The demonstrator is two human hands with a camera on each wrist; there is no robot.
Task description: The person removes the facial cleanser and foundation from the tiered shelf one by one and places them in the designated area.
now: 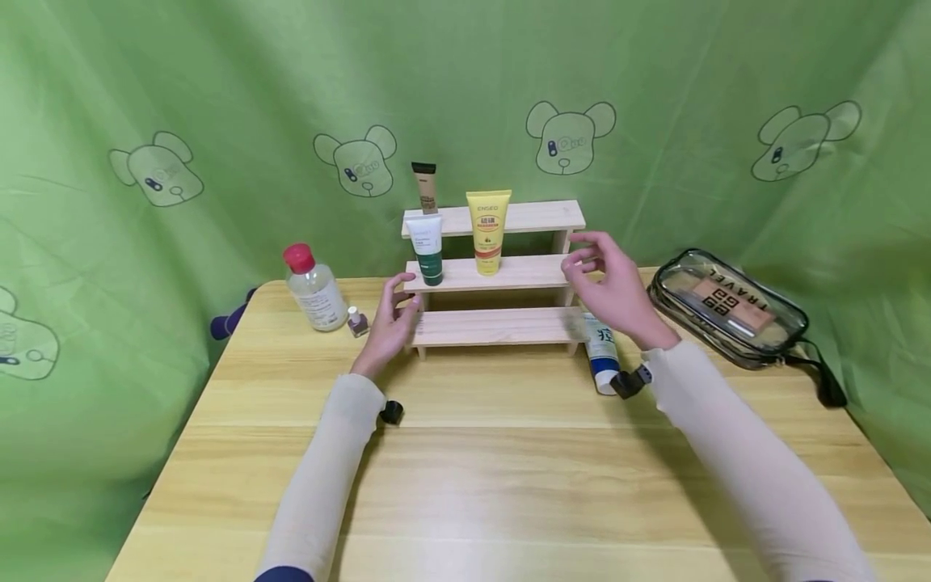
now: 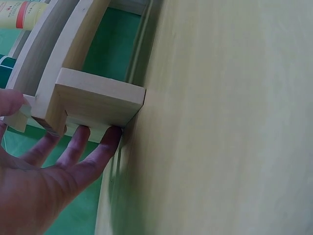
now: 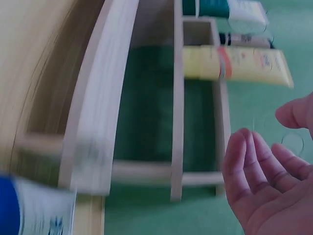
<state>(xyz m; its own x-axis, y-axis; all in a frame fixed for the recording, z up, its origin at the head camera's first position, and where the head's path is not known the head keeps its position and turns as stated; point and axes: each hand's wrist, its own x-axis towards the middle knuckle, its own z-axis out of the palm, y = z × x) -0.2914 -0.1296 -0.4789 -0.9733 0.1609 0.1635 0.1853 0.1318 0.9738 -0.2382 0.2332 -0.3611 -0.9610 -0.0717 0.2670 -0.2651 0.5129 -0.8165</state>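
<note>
A pale wooden three-step rack (image 1: 502, 326) stands at the table's back. My left hand (image 1: 393, 323) is at its left end; in the left wrist view its fingers (image 2: 78, 147) reach against the side panel, with the thumb by a step's end. My right hand (image 1: 614, 283) hovers by the rack's right end, its fingers loosely bent and holding nothing. A yellow tube (image 1: 488, 230) and a white-and-green tube (image 1: 427, 249) stand on the middle step. Behind them on the top step is a small beige tube (image 1: 426, 190) with a black end.
A clear bottle with red cap (image 1: 318, 295) and a small nail polish bottle (image 1: 357, 322) stand left of the rack. A white-and-blue tube (image 1: 601, 352) lies at its right front corner. Farther right lies a transparent travel pouch (image 1: 727, 307). Green curtain (image 1: 465, 81) hangs behind.
</note>
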